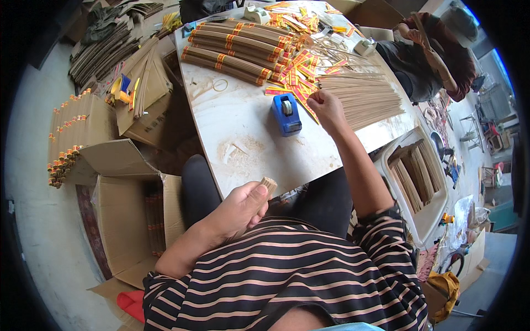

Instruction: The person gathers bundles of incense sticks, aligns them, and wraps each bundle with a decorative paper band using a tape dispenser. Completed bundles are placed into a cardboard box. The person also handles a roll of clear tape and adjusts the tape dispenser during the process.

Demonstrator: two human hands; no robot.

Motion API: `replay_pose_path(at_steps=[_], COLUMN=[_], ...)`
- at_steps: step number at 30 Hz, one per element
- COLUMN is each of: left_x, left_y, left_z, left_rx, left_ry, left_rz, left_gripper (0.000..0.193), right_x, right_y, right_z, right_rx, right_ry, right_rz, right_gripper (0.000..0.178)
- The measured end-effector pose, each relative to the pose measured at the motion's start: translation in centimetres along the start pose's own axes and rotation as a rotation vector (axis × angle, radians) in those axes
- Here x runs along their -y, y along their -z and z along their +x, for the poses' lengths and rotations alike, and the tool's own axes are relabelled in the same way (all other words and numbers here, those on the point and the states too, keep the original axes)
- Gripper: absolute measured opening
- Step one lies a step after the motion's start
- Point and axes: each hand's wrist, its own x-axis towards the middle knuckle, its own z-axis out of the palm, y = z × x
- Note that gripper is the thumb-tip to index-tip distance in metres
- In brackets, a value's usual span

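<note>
My left hand [241, 208], low in front of my chest, is wrapped round a bundle of brown incense sticks [269, 183]; one end of it sticks out past the thumb. Farther forward over the table, my right hand [327, 109] has its fingers closed; what they hold, if anything, is hidden. It is beside a pile of red and yellow paper labels [301, 77] and the ends of loose incense sticks [367, 99] spread flat. Just left of it stands a blue tape dispenser [286, 114]. Wrapped bundles of sticks [226, 65] lie stacked at the far left of the table.
The white table [221, 121] carries a rubber band [220, 85] and a white dispenser [364, 47]. To my right, a pale plastic bin [417, 187] holds more sticks. An open cardboard box [124, 220] stands at my left. Another person [436, 55] works at the far right.
</note>
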Motion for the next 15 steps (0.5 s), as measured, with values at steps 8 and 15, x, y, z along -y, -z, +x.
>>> replay_pose_path(at_steps=[8,15], left_x=[0.3,0.4], left_y=[2.2,2.8], left_z=[0.4,0.8], left_rx=[-0.008,-0.003], left_ry=[0.030,0.017], left_rz=[-0.046,-0.046], left_gripper=[0.045,0.046], right_x=[-3.6,-4.6], right_y=[-3.3,-3.2], right_z=[4.1,5.2], right_rx=[0.024,0.054], right_ry=[0.004,0.080], right_rz=[-0.486,-0.360], right_gripper=[0.021,0.018])
